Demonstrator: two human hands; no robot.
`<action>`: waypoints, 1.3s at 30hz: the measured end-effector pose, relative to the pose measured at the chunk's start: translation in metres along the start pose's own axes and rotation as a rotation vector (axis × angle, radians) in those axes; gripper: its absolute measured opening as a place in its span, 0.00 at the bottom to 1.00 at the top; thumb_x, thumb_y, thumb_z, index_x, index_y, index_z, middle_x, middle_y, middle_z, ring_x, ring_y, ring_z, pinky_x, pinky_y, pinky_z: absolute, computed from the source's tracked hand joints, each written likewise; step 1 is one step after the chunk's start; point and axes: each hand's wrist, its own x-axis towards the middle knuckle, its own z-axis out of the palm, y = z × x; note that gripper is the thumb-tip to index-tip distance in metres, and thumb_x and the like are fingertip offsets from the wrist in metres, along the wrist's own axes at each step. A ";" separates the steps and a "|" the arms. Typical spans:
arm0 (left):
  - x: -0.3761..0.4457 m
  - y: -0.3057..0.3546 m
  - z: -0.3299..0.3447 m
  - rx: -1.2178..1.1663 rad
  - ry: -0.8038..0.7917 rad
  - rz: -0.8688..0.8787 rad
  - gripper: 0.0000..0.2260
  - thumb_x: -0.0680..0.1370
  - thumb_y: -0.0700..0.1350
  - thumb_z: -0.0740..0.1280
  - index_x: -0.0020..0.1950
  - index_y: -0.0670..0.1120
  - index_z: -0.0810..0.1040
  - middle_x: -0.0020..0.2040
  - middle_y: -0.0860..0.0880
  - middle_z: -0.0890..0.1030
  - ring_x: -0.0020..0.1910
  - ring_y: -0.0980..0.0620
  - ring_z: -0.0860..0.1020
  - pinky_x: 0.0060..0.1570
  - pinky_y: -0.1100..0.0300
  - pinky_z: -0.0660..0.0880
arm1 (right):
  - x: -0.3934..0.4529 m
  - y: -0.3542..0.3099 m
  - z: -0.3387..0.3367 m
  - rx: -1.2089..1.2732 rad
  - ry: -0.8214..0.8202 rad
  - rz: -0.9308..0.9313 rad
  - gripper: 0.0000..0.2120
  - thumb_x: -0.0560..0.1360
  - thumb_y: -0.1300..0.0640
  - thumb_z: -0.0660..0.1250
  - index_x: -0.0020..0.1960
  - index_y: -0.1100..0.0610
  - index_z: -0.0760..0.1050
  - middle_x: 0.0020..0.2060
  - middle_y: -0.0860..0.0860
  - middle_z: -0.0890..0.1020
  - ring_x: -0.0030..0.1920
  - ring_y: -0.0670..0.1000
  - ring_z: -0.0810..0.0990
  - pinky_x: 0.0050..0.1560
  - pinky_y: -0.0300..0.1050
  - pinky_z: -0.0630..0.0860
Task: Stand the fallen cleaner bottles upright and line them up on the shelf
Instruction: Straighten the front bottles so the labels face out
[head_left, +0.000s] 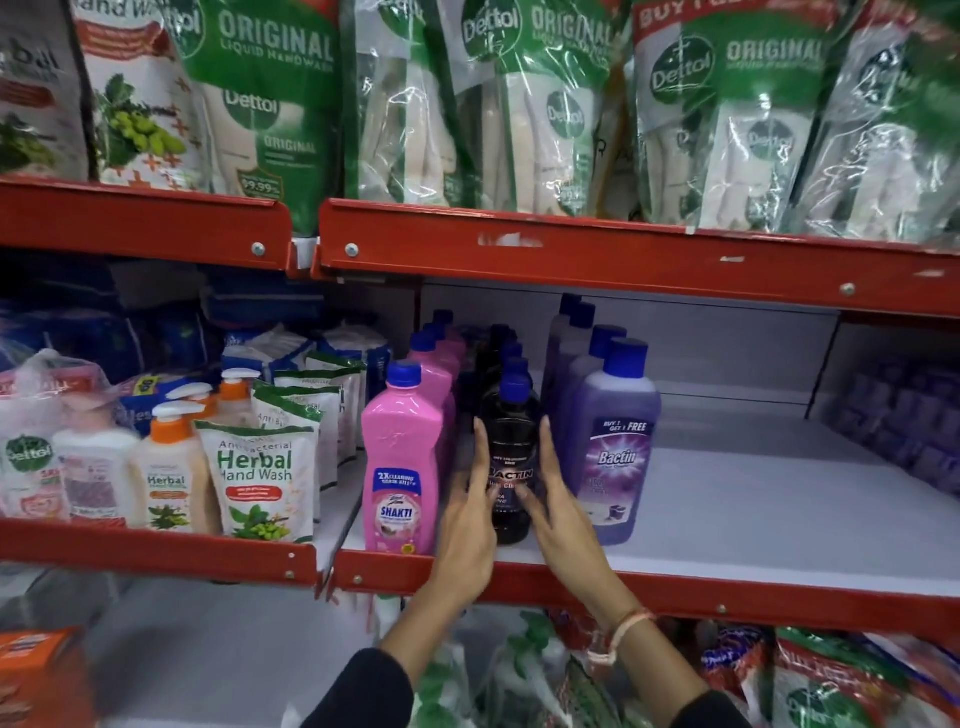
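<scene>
Three rows of cleaner bottles with blue caps stand upright on the white shelf (727, 519). A pink Shakti bottle (402, 467) heads the left row, a black Bactin bottle (511, 447) the middle row, and a purple Bactin bottle (615, 447) the right row. My left hand (467, 530) lies flat against the left side of the front black bottle, fingers straight. On that bottle's right side my right hand (561, 514) presses in the same way, thumb across the label. The two hands flank the bottle without wrapping it.
Herbal hand wash pouches (260, 478) and pump bottles (171, 467) fill the shelf section to the left. Dettol refill packs (519, 104) hang over the red shelf edge (623, 254) above. More purple bottles (904, 415) sit at the far right. Packets lie on the shelf below.
</scene>
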 end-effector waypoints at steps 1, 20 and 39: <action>-0.003 0.001 -0.001 0.000 -0.001 -0.003 0.36 0.81 0.37 0.52 0.68 0.72 0.35 0.76 0.43 0.59 0.66 0.48 0.73 0.58 0.56 0.75 | -0.003 0.000 -0.001 -0.009 0.003 -0.003 0.35 0.81 0.53 0.58 0.73 0.29 0.40 0.77 0.43 0.61 0.74 0.46 0.65 0.72 0.45 0.67; -0.062 0.012 0.001 0.132 0.212 0.092 0.27 0.81 0.49 0.55 0.73 0.68 0.44 0.65 0.62 0.58 0.62 0.68 0.64 0.64 0.67 0.64 | -0.052 -0.005 -0.027 -0.140 0.196 -0.065 0.28 0.80 0.45 0.57 0.75 0.33 0.49 0.59 0.38 0.72 0.51 0.34 0.76 0.50 0.31 0.77; 0.001 0.056 0.084 0.046 -0.094 -0.022 0.42 0.80 0.36 0.57 0.66 0.74 0.32 0.76 0.41 0.57 0.57 0.52 0.75 0.46 0.65 0.76 | -0.028 0.054 -0.107 -0.074 0.004 0.118 0.34 0.82 0.52 0.55 0.75 0.33 0.35 0.71 0.49 0.71 0.65 0.51 0.76 0.61 0.45 0.74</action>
